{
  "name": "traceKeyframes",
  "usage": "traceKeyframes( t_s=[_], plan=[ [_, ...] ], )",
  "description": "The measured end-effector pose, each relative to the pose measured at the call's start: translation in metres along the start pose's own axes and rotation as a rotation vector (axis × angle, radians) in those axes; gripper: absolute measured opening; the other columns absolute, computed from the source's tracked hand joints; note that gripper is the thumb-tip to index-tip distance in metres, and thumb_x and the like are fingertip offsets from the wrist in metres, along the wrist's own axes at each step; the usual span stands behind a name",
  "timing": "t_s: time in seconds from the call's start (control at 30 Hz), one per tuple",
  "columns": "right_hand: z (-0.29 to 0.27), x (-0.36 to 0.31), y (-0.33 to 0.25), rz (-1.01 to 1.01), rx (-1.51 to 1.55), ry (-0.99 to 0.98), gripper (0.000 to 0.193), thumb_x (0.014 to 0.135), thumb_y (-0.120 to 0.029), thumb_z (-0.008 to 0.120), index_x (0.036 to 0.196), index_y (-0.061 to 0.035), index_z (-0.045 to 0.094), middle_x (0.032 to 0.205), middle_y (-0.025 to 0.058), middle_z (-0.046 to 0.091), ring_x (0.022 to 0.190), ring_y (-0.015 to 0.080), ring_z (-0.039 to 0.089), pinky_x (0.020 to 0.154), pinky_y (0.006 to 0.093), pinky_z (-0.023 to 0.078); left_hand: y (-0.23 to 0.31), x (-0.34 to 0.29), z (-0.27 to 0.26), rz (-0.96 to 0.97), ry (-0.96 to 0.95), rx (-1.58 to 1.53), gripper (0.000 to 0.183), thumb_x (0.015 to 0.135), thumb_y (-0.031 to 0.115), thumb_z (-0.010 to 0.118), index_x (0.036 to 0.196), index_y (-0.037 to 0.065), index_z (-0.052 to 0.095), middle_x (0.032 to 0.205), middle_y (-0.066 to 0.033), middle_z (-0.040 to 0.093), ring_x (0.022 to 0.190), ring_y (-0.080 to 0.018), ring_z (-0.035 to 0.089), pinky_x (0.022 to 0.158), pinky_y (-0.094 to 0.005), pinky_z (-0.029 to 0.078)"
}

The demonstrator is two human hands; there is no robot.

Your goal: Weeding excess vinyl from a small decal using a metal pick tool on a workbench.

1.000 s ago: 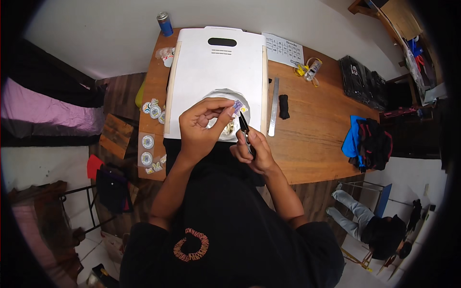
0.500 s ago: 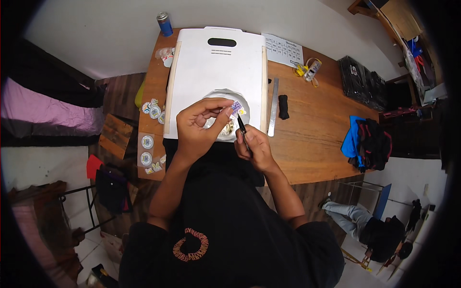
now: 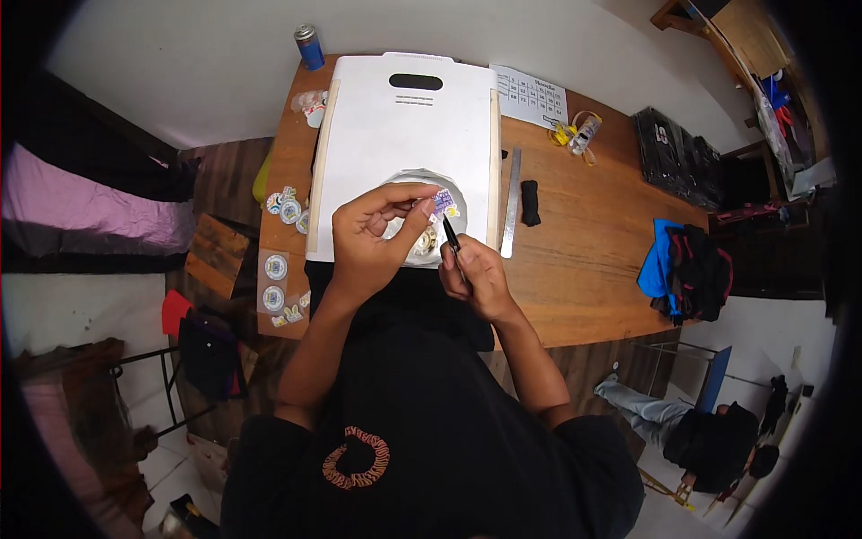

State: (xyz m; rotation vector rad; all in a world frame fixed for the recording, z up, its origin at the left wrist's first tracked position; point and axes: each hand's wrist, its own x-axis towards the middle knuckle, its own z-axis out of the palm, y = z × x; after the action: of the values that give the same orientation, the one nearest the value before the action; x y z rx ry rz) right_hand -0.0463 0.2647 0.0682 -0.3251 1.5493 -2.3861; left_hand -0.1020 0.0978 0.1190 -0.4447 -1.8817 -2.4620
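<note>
Between the thumb and fingertips of my left hand (image 3: 370,235) is a small purple, white and yellow sticker (image 3: 444,202). My right hand (image 3: 478,277) is closed round a slim black pen-shaped tool (image 3: 452,235); its exact kind is unclear. The tool's tip is at the lower edge of the sticker, though I cannot tell whether they touch. Below both hands is a round clear-rimmed dish (image 3: 458,193) with small pale and gold pieces in it, partly hidden by my left hand. It rests on a large white panel (image 3: 409,135) with an oval slot.
Round stickers (image 3: 275,267) lie along the table's left side. A metal ruler (image 3: 512,202) and a black rolled item (image 3: 531,202) are right of the panel. Farther right are folded clothes (image 3: 696,269) and a black plastic-wrapped pack (image 3: 678,148). A blue can (image 3: 309,47) stands behind.
Both hands keep nearly the same pose, the sticker and tool barely shifting. At the far right, another person's legs have moved slightly.
</note>
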Motion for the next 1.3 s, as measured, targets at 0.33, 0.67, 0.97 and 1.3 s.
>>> traceKeyframes(
  t_s=[0.33, 0.67, 0.97, 1.3],
  plan=[
    [0.0004, 0.0001, -0.0017, 0.006, -0.001, 0.005, 0.038, 0.102, -0.038, 0.038, 0.090, -0.0040, 0.048, 0.053, -0.0039, 0.031, 0.045, 0.0054, 0.026, 0.043, 0.0218, 0.023, 0.0011, 0.0008, 0.0012, -0.003, -0.010, 0.015, 0.020, 0.088, -0.004, 0.061, 0.107, -0.009, 0.062, 0.101, -0.0155, 0.067, 0.086, -0.0125, 0.065, 0.075, -0.0224, 0.055],
    [0.0017, -0.0002, -0.0001, 0.020, -0.003, 0.015, 0.042, 0.100, -0.044, 0.039, 0.090, -0.0037, 0.046, 0.053, -0.0028, 0.032, 0.044, 0.0063, 0.027, 0.042, 0.0219, 0.024, -0.0024, -0.0014, 0.0013, 0.026, 0.028, -0.045, 0.016, 0.086, -0.008, 0.061, 0.102, -0.010, 0.061, 0.096, -0.0136, 0.064, 0.082, -0.0142, 0.066, 0.074, -0.0243, 0.057],
    [0.0042, 0.0022, 0.0004, -0.038, 0.026, 0.019, 0.038, 0.103, -0.037, 0.036, 0.093, -0.0027, 0.048, 0.052, -0.0032, 0.032, 0.044, 0.0057, 0.026, 0.042, 0.0221, 0.023, -0.0022, -0.0014, 0.0019, 0.057, 0.012, -0.021, 0.015, 0.085, -0.009, 0.062, 0.099, -0.010, 0.061, 0.096, -0.0139, 0.062, 0.080, -0.0149, 0.066, 0.073, -0.0251, 0.058],
    [0.0070, 0.0028, -0.0016, -0.018, 0.004, 0.064, 0.041, 0.100, -0.044, 0.040, 0.089, -0.0045, 0.045, 0.051, -0.0028, 0.031, 0.043, 0.0063, 0.027, 0.041, 0.0220, 0.024, -0.0030, -0.0021, 0.0034, 0.057, 0.018, -0.030, 0.014, 0.084, -0.010, 0.062, 0.098, -0.010, 0.061, 0.097, -0.0143, 0.062, 0.080, -0.0154, 0.066, 0.073, -0.0260, 0.059]
  ],
)
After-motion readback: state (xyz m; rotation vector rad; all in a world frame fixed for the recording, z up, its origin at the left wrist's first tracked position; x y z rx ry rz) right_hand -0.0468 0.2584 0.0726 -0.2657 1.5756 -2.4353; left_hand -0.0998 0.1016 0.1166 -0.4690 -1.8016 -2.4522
